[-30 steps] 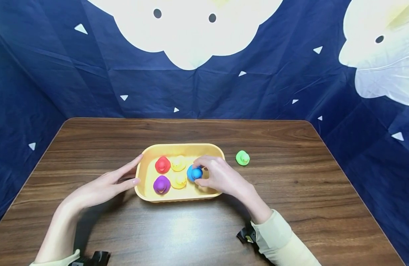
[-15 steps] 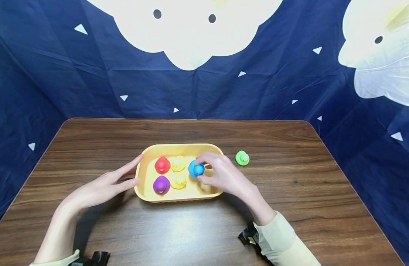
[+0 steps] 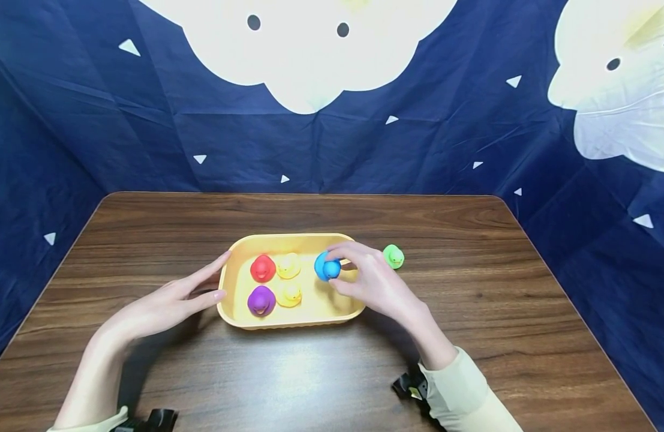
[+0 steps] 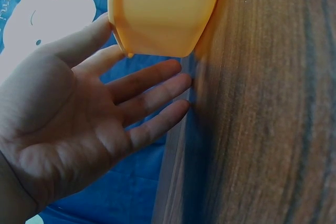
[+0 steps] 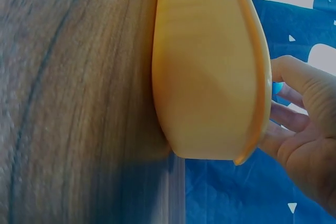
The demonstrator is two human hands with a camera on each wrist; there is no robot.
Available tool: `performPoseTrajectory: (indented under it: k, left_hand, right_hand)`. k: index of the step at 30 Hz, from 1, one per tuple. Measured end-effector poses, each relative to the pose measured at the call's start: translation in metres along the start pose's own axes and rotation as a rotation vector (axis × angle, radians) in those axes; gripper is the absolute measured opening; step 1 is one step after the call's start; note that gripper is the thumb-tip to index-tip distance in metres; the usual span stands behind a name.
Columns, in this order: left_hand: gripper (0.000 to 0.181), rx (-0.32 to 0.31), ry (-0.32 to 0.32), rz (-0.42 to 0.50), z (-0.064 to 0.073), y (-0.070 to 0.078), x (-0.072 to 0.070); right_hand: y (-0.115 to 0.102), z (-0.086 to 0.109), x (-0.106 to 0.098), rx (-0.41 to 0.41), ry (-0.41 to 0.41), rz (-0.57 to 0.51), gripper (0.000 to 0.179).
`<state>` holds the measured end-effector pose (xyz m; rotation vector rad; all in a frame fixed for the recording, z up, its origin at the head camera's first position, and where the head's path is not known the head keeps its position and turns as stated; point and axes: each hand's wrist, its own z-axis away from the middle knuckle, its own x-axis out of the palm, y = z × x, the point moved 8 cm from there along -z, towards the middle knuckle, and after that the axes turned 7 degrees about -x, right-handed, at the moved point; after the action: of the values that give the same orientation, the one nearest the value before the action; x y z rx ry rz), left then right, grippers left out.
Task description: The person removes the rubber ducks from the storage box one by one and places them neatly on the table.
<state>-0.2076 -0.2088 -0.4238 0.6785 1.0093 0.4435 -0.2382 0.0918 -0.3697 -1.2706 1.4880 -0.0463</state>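
Note:
My right hand (image 3: 382, 282) pinches a blue rubber duck (image 3: 327, 266) between thumb and fingers, over the right part of a yellow plastic tub (image 3: 310, 321). In the right wrist view the tub wall (image 5: 210, 77) hides most of the duck; only a sliver of blue shows beside the hand (image 5: 310, 114). My left hand (image 3: 159, 309) touches the tub's left rim with thumb and index fingertip. Its fingers spread straight in the left wrist view, where the hand (image 4: 89, 114) is seen from the palm. On the tub floor sit a red duck (image 3: 263, 269), a purple duck (image 3: 261, 301) and two yellow ducks (image 3: 289, 294).
A green duck (image 3: 393, 256) sits on the wooden table (image 3: 299, 384), just right of the tub and close behind my right hand. A dark blue cloth (image 3: 256, 144) with white clouds hangs behind the table and along its sides.
My right hand has moved right and toward the back of the tub, carrying the blue duck away from the yellow ones. The left hand stays at the rim.

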Motion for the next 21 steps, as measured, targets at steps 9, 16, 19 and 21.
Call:
performPoseTrajectory:
  k: [9, 16, 19, 21]
  left_hand:
    - [0.072, 0.000, 0.000, -0.003, 0.000, 0.000, 0.000]
    - [0.071, 0.001, 0.002, -0.014, -0.001, 0.000, 0.000]
    - [0.070, -0.013, -0.002, -0.001, -0.002, -0.001, 0.000]
    - [0.070, -0.011, -0.003, -0.003, -0.002, -0.001, 0.000]
  right_hand:
    - [0.004, 0.008, -0.017, 0.055, 0.068, -0.044, 0.034]
    - [0.005, 0.015, -0.033, 0.053, 0.131, -0.028, 0.033]
    - [0.007, 0.018, -0.038, 0.062, 0.145, -0.025, 0.032]
    - [0.009, 0.020, -0.042, 0.078, 0.153, -0.021, 0.033]
